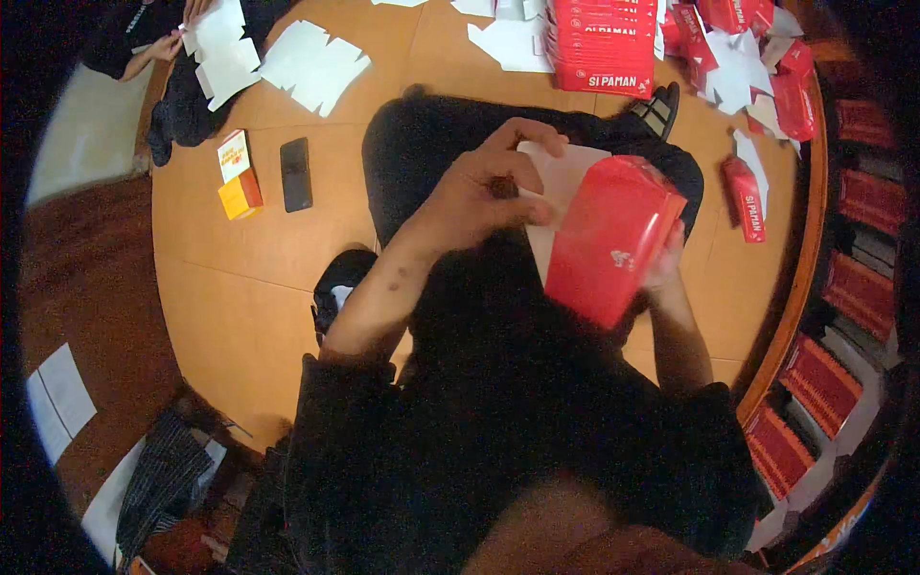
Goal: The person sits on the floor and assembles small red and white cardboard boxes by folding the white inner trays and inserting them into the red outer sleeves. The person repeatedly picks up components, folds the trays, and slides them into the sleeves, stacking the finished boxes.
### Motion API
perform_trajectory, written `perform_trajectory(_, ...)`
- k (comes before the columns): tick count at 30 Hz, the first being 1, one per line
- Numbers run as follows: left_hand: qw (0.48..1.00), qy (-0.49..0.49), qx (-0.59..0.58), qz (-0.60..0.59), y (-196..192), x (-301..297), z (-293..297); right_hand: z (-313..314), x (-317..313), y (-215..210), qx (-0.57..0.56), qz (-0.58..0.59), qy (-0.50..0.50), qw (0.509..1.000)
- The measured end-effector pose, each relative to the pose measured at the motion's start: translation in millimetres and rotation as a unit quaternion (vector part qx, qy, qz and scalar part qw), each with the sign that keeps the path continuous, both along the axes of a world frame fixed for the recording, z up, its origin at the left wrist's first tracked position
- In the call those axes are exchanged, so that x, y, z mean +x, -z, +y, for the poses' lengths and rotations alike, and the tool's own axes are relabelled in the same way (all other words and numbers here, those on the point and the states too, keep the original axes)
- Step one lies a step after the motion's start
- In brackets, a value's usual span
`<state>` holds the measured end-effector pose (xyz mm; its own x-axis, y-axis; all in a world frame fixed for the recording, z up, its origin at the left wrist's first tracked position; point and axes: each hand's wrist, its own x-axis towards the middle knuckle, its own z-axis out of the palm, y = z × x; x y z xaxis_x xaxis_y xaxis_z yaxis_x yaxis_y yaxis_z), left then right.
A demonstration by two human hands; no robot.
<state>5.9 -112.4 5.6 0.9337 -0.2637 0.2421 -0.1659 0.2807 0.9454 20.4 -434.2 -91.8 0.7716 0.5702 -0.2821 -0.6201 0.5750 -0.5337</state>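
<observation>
A glossy red paperboard carton (613, 240) with a pale inner side is held over my lap, partly folded and tilted. My right hand (668, 259) grips it from the right, its fingers mostly hidden behind the board. On the other side, my left hand (498, 182) has its fingers bent around the pale panel (565, 177) of the carton. The thumb lies on that panel, and a fingertip touches its upper edge.
Ahead stands a stack of red cartons (602, 57), with crumpled red and white pieces (738, 67) to its right. White cut-out blanks (314, 67) lie far left near another person's hand (168, 45). A phone (296, 174) and a yellow-and-white pack (238, 175) rest at left. Red bundles (822, 383) fill the right side.
</observation>
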Motion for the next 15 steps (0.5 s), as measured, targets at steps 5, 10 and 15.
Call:
perform_trajectory(5,0.968,-0.015,-0.238,0.076,32,-6,-2,5,-11,16,-0.034,-0.015,0.009,0.999)
perform_trajectory(10,0.975,-0.006,-0.219,0.04,28,-13,11,11,-9,22,-0.07,-0.046,0.013,0.996)
perform_trajectory(15,0.999,0.017,-0.043,0.009,3,-16,29,12,3,10,-0.126,-0.198,-0.004,0.972)
